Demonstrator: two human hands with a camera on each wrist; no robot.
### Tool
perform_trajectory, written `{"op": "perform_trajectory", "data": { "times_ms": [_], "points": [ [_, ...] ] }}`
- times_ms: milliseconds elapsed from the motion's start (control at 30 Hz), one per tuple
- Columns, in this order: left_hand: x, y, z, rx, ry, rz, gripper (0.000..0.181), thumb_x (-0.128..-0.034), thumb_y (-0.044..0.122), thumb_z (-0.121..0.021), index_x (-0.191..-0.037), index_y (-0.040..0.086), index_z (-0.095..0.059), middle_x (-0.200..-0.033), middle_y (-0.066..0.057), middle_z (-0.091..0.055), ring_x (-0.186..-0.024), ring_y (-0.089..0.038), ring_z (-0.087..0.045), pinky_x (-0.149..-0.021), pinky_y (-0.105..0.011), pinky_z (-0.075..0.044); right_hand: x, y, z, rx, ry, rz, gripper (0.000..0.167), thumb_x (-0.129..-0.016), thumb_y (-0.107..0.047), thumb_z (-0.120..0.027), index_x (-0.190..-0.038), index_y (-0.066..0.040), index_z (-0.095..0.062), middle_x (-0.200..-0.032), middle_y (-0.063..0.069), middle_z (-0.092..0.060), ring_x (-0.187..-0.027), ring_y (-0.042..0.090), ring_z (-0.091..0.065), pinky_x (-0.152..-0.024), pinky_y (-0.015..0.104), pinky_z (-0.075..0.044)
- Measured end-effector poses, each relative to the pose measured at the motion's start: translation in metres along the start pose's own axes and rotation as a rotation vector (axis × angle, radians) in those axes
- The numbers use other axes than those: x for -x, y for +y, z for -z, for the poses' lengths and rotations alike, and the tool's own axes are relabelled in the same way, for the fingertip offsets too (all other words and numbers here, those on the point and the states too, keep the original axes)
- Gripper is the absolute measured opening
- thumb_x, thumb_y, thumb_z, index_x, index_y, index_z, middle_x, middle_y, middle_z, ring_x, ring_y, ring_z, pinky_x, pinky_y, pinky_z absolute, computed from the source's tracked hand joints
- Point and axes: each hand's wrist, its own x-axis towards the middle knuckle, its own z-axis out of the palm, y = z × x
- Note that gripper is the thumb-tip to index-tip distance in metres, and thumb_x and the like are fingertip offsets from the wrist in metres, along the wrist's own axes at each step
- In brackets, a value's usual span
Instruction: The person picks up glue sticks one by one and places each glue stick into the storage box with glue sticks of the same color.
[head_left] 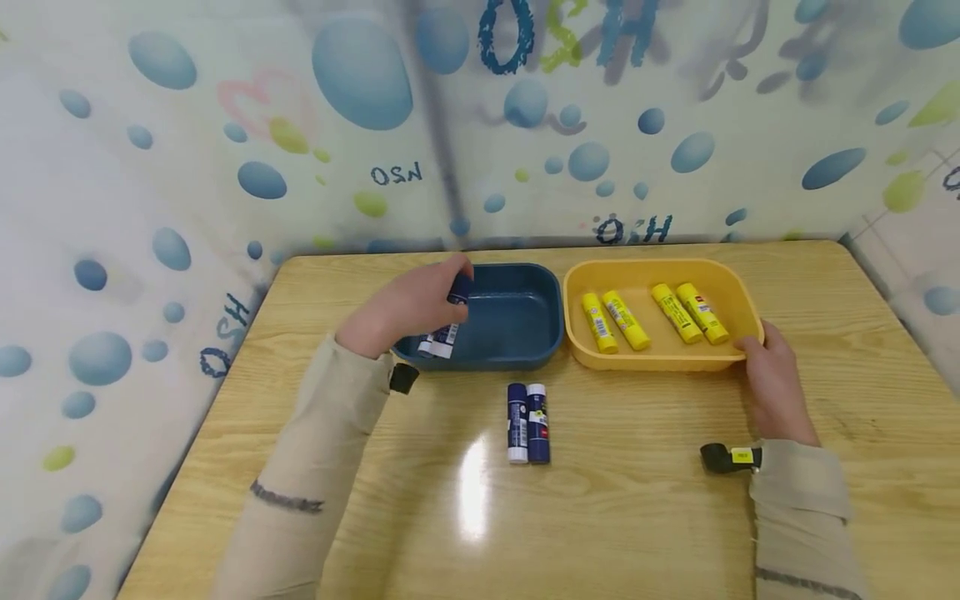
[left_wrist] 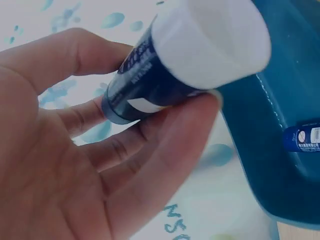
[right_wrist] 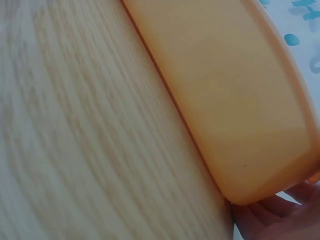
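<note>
My left hand [head_left: 416, 304] is over the left end of a blue plastic bin [head_left: 517, 364]. Its thumb and fingers pinch a dark blue glue stick [left_wrist: 145, 82] with a white end that faces the wrist camera. Inside that bin lies another blue glue stick [left_wrist: 305, 138]; the hand partly covers the bin from above. At the yellow bin [head_left: 667, 362], my right hand [head_left: 776, 383] grips the right front corner, thumb on the rim. Several yellow glue sticks [head_left: 620, 320] lie in this bin. Two blue glue sticks [head_left: 517, 423] lie side by side on the table in front.
Both bins stand edge to edge near the back of the wooden table [head_left: 622, 517]. Behind them rises a white wall covering [head_left: 465, 150] with blue and green spots and lettering. It also runs along the left side.
</note>
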Motion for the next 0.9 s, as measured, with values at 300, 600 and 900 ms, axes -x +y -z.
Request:
{"op": "perform_trajectory", "data": {
  "times_ms": [300, 600, 900],
  "points": [
    [-0.029, -0.012, 0.006, 0.057, -0.038, 0.115, 0.044, -0.0873, 0.022, -0.056, -0.126, 0.018, -0.035, -0.096, -0.004, -0.054, -0.068, -0.02, -0.058, -0.063, -0.03, -0.048, 0.003, -0.004, -0.002, -0.008, -0.02, -0.021, 0.053, -0.095, -0.016, -0.034, -0.144, -0.015, -0.014, -0.144, 0.004, -0.017, -0.122, 0.014, -0.025, -0.103, 0.025, -0.023],
    [-0.052, -0.031, 0.001, 0.165, -0.139, 0.228, 0.05, -0.0867, 0.019, -0.057, -0.127, 0.014, -0.028, -0.103, -0.01, -0.052, -0.071, -0.023, -0.062, -0.068, -0.034, -0.049, 0.0, 0.001, 0.0, -0.003, -0.012, -0.013, 0.053, -0.095, -0.017, -0.036, -0.143, -0.016, -0.016, -0.144, 0.004, -0.018, -0.122, 0.014, -0.027, -0.103, 0.025, -0.024],
    [-0.064, -0.046, -0.012, 0.18, -0.223, 0.289, 0.054, -0.0854, 0.017, -0.06, -0.127, 0.01, -0.027, -0.108, -0.014, -0.048, -0.074, -0.023, -0.062, -0.068, -0.033, -0.05, -0.003, 0.006, 0.002, 0.024, -0.012, -0.009, 0.053, -0.094, -0.02, -0.036, -0.143, -0.022, -0.018, -0.144, -0.001, -0.018, -0.122, 0.013, -0.026, -0.102, 0.023, -0.025]
  ]
}}
